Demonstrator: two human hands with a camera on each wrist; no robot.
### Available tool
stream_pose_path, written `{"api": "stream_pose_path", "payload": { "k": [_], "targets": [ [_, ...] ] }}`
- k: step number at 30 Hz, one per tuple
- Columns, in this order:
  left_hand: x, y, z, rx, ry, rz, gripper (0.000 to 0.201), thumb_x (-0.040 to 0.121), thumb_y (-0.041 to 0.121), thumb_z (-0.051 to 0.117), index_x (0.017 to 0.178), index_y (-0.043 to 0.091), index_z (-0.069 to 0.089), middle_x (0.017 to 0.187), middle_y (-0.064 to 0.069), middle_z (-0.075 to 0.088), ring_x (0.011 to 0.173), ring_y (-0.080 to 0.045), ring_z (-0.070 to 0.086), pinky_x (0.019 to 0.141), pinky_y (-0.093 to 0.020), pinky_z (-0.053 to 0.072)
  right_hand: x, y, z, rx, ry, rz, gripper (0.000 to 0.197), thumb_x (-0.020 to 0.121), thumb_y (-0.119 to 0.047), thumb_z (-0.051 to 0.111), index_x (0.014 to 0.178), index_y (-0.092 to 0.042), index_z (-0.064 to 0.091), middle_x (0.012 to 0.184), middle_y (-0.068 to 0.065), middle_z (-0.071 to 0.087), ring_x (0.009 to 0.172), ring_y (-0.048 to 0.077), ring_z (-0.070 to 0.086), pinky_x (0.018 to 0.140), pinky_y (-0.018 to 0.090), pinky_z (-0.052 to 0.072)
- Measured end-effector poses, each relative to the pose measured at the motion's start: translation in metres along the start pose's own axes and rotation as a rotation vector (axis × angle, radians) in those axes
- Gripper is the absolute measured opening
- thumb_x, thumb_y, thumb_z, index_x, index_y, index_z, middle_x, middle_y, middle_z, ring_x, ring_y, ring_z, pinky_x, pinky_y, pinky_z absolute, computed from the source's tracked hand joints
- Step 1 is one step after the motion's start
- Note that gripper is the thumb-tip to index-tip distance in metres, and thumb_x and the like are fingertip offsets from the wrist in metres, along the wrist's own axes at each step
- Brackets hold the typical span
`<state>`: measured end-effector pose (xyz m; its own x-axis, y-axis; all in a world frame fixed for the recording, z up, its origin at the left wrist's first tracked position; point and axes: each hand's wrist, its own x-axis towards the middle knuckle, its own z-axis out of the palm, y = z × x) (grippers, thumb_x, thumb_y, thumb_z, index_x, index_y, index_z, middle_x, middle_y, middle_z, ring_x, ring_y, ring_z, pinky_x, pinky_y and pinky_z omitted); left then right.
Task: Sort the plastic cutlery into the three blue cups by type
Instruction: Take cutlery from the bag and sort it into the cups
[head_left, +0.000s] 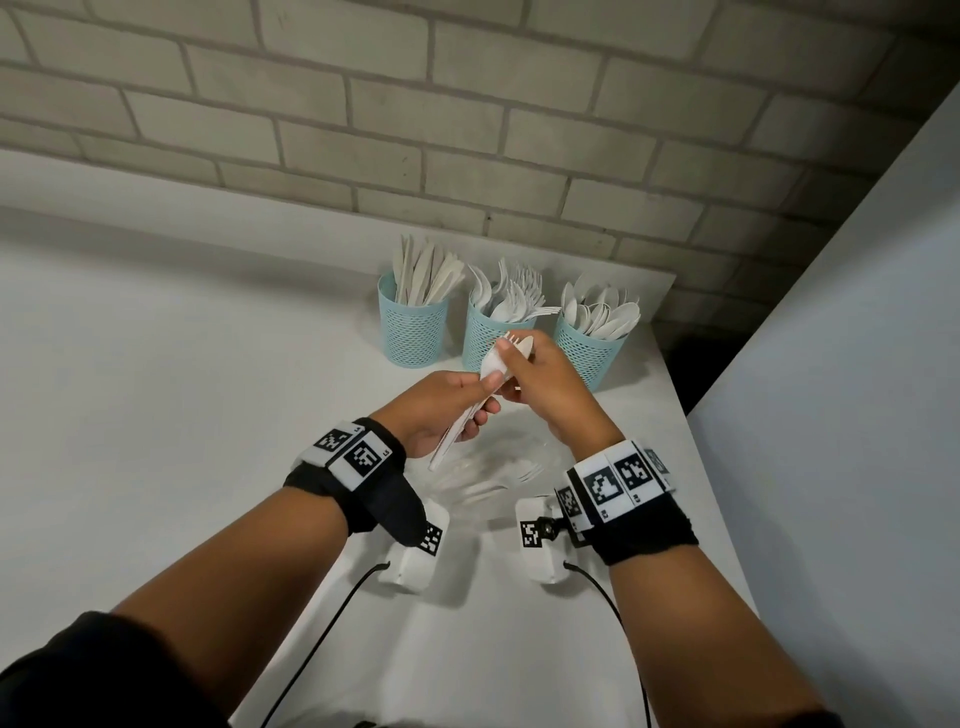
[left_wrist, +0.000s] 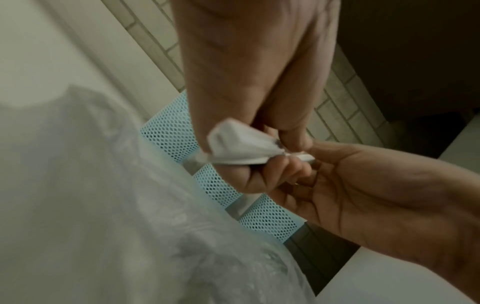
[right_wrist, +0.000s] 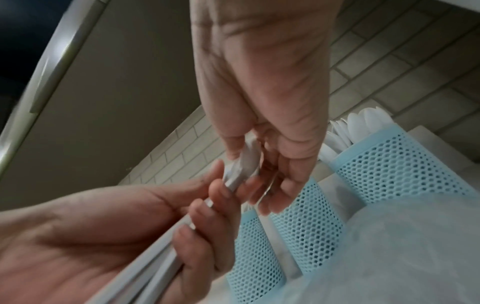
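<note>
Item: bundle of white cutlery (head_left: 470, 410), being held just in front of the middle cup (head_left: 491, 338). The left hand (head_left: 441, 410) is gripping the handles with curled fingers, probably so the heads fan out. The right hand (head_left: 540, 384) is pinching the heads, a fork's tines showing, seemingly picking one piece out. Knives are standing in the cup left of the middle cup (head_left: 413, 325), spoons in the cup to its right (head_left: 592, 348); forks, apparently with a few spoons, are filling the middle cup itself. A clear plastic bag (head_left: 483, 478) is lying nearer the person than the middle cup.

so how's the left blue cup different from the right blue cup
The left blue cup holds flat knives standing nearly upright; the right blue cup holds round-bowled spoons fanned out toward the right. The left blue cup stands farther back by the wall, the right blue cup closer to the person, near the counter's edge. Both are pale blue mesh cups, well filled.
</note>
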<state>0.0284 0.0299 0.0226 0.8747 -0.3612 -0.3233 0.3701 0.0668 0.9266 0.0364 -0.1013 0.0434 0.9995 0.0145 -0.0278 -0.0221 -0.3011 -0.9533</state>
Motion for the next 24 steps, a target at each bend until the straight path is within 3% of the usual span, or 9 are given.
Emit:
{"api": "stream_pose_path", "payload": {
  "k": [4, 7, 11, 15, 17, 20, 24],
  "targets": [
    [-0.002, 0.002, -0.002, -0.093, -0.053, -0.012, 0.035, 0.098, 0.03, 0.042, 0.111, 0.001, 0.059, 0.076, -0.001, 0.058, 0.056, -0.006, 0.05, 0.051, -0.013, 0.046, 0.0, 0.0, -0.002, 0.093, 0.057, 0.047, 0.021, 0.1, -0.024, 0.037, 0.109, -0.012, 0.052, 0.102, 0.009, 0.061, 0.082, 0.018, 0.061, 0.075, 0.03, 0.054],
    [-0.004, 0.003, -0.001, -0.148, -0.082, -0.001, 0.026, 0.099, 0.024, 0.041, 0.103, 0.007, 0.06, 0.085, -0.006, 0.064, 0.064, -0.008, 0.061, 0.06, -0.016, 0.054, 0.001, 0.0, -0.004, 0.157, 0.109, 0.074, 0.023, 0.101, -0.019, 0.033, 0.099, -0.013, 0.055, 0.101, 0.011, 0.063, 0.089, 0.023, 0.062, 0.074, 0.032, 0.055],
    [-0.004, 0.001, -0.002, -0.16, -0.08, 0.025, 0.022, 0.098, 0.016, 0.044, 0.107, 0.005, 0.062, 0.091, -0.006, 0.069, 0.081, -0.013, 0.067, 0.074, -0.024, 0.058, 0.001, -0.001, -0.006, 0.237, 0.158, 0.101, 0.029, 0.1, -0.017, 0.033, 0.083, -0.018, 0.056, 0.1, 0.013, 0.065, 0.084, 0.023, 0.064, 0.068, 0.033, 0.056],
    [-0.002, -0.001, -0.005, -0.141, -0.001, 0.046, 0.013, 0.09, 0.007, 0.056, 0.098, -0.001, 0.064, 0.08, -0.006, 0.071, 0.071, -0.012, 0.069, 0.067, -0.025, 0.059, 0.0, -0.002, -0.008, 0.271, 0.191, 0.123, 0.027, 0.1, -0.017, 0.032, 0.088, -0.017, 0.056, 0.096, 0.012, 0.066, 0.085, 0.024, 0.065, 0.065, 0.03, 0.056],
    [-0.002, -0.001, -0.005, -0.145, 0.035, 0.054, 0.015, 0.089, 0.006, 0.059, 0.1, -0.004, 0.063, 0.083, -0.01, 0.07, 0.07, -0.014, 0.068, 0.064, -0.025, 0.059, 0.001, -0.002, -0.009, 0.281, 0.197, 0.135, 0.027, 0.1, -0.018, 0.032, 0.088, -0.018, 0.055, 0.09, 0.01, 0.067, 0.084, 0.025, 0.065, 0.068, 0.032, 0.055],
    [-0.003, 0.001, -0.003, -0.147, 0.09, 0.077, 0.012, 0.091, 0.009, 0.056, 0.1, 0.004, 0.062, 0.086, -0.01, 0.07, 0.066, -0.012, 0.069, 0.06, -0.022, 0.057, 0.002, -0.001, -0.011, 0.27, 0.208, 0.133, 0.026, 0.099, -0.017, 0.03, 0.09, -0.018, 0.055, 0.087, 0.009, 0.068, 0.076, 0.023, 0.066, 0.069, 0.033, 0.055],
    [-0.005, 0.006, -0.002, -0.13, 0.156, 0.099, 0.014, 0.096, 0.02, 0.05, 0.105, 0.012, 0.056, 0.086, -0.008, 0.068, 0.072, -0.015, 0.067, 0.062, -0.021, 0.057, 0.009, -0.004, -0.023, 0.207, 0.31, 0.07, 0.025, 0.099, -0.014, 0.028, 0.095, -0.015, 0.052, 0.081, 0.007, 0.066, 0.061, 0.018, 0.063, 0.052, 0.024, 0.05]
  ]
}}
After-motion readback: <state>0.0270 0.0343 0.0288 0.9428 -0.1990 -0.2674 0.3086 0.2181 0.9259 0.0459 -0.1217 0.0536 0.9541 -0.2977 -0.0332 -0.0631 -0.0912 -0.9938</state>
